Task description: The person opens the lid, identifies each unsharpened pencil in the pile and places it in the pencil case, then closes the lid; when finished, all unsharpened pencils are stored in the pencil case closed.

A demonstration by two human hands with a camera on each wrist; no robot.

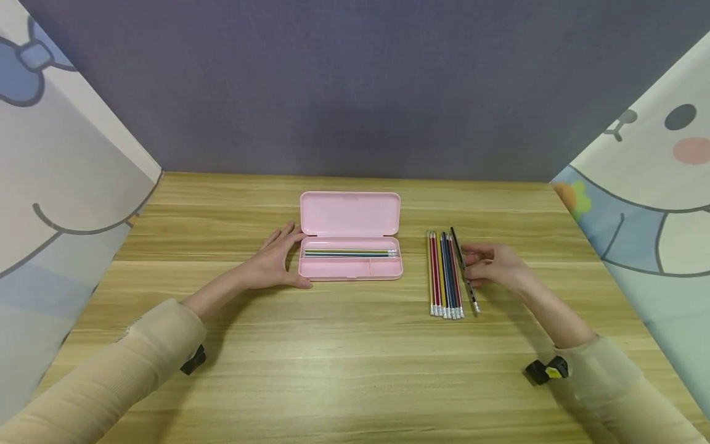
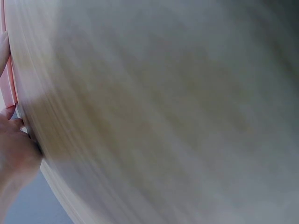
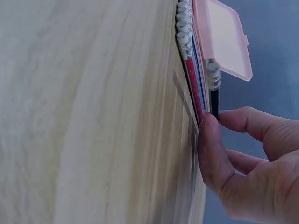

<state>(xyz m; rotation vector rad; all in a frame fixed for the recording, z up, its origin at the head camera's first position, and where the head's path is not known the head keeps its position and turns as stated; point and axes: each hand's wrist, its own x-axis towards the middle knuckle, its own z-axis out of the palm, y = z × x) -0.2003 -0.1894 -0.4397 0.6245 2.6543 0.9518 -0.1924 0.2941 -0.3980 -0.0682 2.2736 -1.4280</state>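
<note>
A pink pencil case (image 1: 334, 267) lies with its lid (image 1: 350, 213) raised at the back. Several pencils (image 1: 349, 253) lie in its long rear compartment. My left hand (image 1: 273, 262) holds the case's left end, thumb at the front corner and a finger near the hinge; the left wrist view catches only part of this hand (image 2: 16, 149). Between thumb and fingers, my right hand (image 1: 496, 265) pinches a black pencil (image 1: 458, 250) with a white eraser end. That pencil is tilted beside a row of pencils (image 1: 444, 277) in red, yellow, blue and black.
The wooden table (image 1: 355, 357) carries the case in the middle and the pencil row to its right. A grey panel (image 1: 355, 92) stands along the back edge. Printed cartoon panels (image 1: 654, 185) flank both sides. Each wrist bears a small black camera (image 1: 546, 371).
</note>
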